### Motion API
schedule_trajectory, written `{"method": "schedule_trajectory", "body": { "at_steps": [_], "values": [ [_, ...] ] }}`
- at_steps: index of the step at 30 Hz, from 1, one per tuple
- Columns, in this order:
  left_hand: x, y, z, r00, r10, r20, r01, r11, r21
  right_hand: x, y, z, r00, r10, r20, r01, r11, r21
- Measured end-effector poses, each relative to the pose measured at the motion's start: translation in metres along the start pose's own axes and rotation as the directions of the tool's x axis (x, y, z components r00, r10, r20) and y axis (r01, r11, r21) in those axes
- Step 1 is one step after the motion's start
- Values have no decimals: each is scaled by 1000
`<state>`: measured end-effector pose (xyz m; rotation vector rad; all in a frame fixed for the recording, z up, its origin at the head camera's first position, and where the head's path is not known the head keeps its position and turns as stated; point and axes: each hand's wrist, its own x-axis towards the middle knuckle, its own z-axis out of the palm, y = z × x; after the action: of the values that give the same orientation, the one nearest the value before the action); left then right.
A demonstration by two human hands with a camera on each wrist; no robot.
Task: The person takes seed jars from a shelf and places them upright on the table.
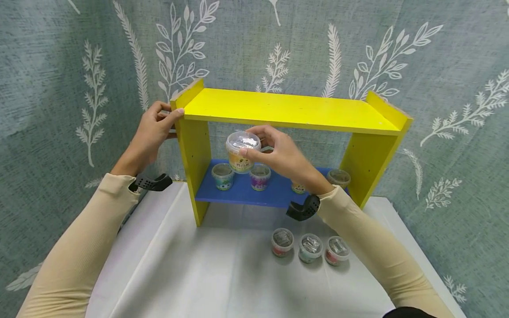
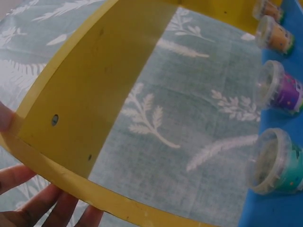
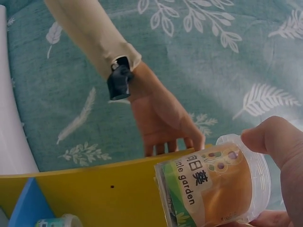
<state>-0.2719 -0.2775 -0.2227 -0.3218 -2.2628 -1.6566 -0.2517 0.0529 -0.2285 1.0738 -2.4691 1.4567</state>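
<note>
My right hand (image 1: pixel 284 152) grips a clear-lidded plastic tub (image 1: pixel 241 162) with an orange label, thumb and fingers around its lid. In the head view the tub is raised in front of the rack's opening, under the yellow top board. The right wrist view shows "little garden" on the tub's label (image 3: pixel 191 182). My left hand (image 1: pixel 153 128) holds the upper left corner of the yellow rack (image 1: pixel 193 145), thumb on the front edge and fingers behind. On the blue shelf (image 1: pixel 242 197) stand a teal tub (image 1: pixel 223 181), a purple tub (image 1: pixel 260 182) and others partly behind my right arm.
On the white table (image 1: pixel 199 274), in front of the rack, stand a red-labelled tub (image 1: pixel 282 247), a teal-labelled tub (image 1: pixel 310 252) and another red-labelled tub (image 1: pixel 336 255). A grey-green leaf-patterned cloth (image 1: pixel 302 48) hangs behind and at both sides.
</note>
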Motion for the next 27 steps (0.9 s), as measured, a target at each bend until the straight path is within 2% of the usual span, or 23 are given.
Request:
{"method": "schedule_trajectory", "body": {
  "at_steps": [18,27],
  "values": [
    [2,-3,-1,1000,7,8,-7,1000,-7,-17,21,4,999,32,21,-32,999,4],
    [3,-6,-2,1000,-5,7,5,1000,-12,-22,28,7,998,59,31,-60,997,54]
  ]
}}
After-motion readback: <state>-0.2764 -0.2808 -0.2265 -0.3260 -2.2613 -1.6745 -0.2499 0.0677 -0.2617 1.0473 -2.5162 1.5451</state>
